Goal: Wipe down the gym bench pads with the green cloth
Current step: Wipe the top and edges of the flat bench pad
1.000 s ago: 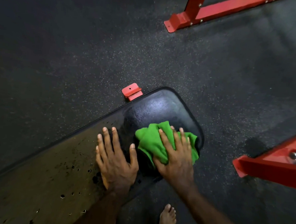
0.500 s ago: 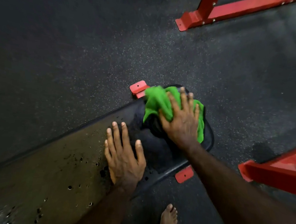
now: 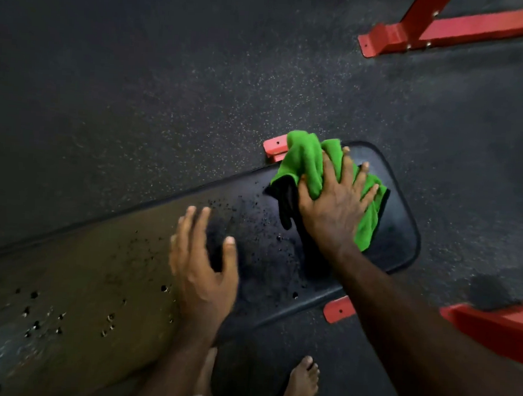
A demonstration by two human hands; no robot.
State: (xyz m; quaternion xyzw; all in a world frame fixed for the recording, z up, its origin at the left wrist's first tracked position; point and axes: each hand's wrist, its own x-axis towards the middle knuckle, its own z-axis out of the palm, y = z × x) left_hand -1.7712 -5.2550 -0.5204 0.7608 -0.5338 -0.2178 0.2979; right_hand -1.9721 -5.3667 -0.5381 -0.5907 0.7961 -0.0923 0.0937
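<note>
A bunched green cloth (image 3: 305, 166) lies at the far right end of the black bench pad (image 3: 399, 224), pressed flat under the right hand (image 3: 333, 208), fingers spread. The left hand (image 3: 202, 264) hovers open mid-pad, holding nothing. Droplets dot the pad's middle and left stretch, suggesting most of it awaits wiping. A red frame foot (image 3: 274, 148) shows just beyond.

Hidden, cropped and blurred parts

The bench pad (image 3: 399, 224) runs off the left edge; the left hand (image 3: 202, 261) is motion-blurred; the right hand (image 3: 335, 202) covers part of the green cloth (image 3: 305, 160).
</note>
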